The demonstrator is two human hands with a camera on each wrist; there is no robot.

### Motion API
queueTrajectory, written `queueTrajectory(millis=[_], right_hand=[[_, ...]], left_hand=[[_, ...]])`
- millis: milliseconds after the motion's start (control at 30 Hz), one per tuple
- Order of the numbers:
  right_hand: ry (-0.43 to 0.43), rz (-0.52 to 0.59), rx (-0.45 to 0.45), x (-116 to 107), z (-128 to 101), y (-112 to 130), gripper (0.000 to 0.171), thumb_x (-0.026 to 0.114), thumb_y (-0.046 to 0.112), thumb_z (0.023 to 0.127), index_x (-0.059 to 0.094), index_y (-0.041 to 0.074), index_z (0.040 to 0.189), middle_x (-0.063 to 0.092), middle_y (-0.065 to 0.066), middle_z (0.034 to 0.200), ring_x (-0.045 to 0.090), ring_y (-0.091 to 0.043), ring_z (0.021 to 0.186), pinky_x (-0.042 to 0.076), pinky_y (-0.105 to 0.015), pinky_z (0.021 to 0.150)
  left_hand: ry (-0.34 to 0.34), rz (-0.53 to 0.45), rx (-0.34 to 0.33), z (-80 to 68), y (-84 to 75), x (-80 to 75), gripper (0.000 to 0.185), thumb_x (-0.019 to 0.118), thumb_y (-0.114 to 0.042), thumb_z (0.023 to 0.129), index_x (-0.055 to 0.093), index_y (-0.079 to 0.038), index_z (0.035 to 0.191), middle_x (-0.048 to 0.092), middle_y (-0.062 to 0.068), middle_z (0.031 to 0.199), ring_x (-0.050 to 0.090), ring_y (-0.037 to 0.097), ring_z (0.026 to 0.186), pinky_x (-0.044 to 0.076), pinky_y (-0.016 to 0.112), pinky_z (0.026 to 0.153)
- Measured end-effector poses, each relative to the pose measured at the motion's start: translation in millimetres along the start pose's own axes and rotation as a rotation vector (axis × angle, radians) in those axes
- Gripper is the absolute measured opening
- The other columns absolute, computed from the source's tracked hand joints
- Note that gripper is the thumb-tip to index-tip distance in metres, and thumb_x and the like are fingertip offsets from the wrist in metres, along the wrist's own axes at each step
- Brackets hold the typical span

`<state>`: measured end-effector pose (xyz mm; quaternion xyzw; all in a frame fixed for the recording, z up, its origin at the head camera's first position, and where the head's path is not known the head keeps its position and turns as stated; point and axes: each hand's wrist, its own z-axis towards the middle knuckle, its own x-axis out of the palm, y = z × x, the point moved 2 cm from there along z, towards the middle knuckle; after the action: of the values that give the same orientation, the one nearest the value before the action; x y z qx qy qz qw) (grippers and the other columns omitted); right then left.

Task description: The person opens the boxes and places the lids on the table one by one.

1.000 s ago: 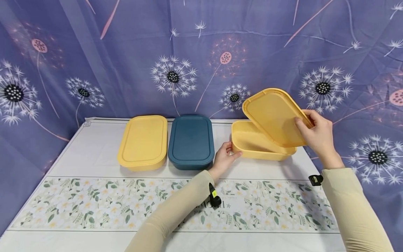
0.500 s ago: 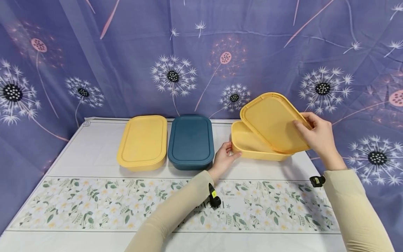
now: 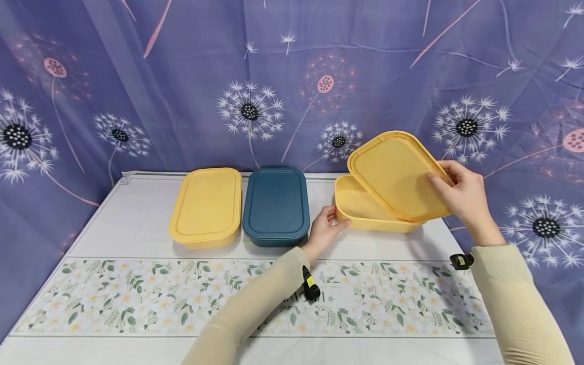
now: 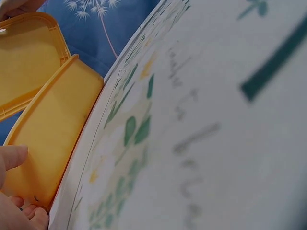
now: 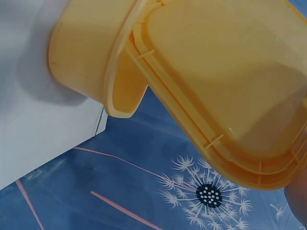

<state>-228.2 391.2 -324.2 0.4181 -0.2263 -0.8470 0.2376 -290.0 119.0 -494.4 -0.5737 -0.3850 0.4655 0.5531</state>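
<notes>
We saw right hand (image 3: 463,195) pinching yellow lid (image 3: 398,175), tilted above open yellow box (image 3: 365,208), long axis running front-right to back-left. Left hand (image 3: 325,230) gripped box's near-left corner. Table runner (image 3: 182,296) print unreadable.

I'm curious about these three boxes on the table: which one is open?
The yellow box on the right. The right hand holds its lid tilted above it, and the left hand grips its corner. The other yellow box and the blue box are lidded.
</notes>
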Motion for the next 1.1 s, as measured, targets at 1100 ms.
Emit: queueTrajectory(millis=[1100], right_hand=[[0.024,0.080,0.029,-17.9,2.5,5.4,0.027,0.075,0.021,0.092,0.072,0.005,0.114,0.064,0.031,0.080,0.060,0.005,0.060,0.046,-0.011,0.051]], left_hand=[[-0.001,0.018,-0.015,0.1,-2.9,0.8,0.055,0.078,-0.019,0.091,0.053,-0.003,0.137,0.059,0.010,0.136,0.055,0.023,0.127,0.043,0.030,0.110]])
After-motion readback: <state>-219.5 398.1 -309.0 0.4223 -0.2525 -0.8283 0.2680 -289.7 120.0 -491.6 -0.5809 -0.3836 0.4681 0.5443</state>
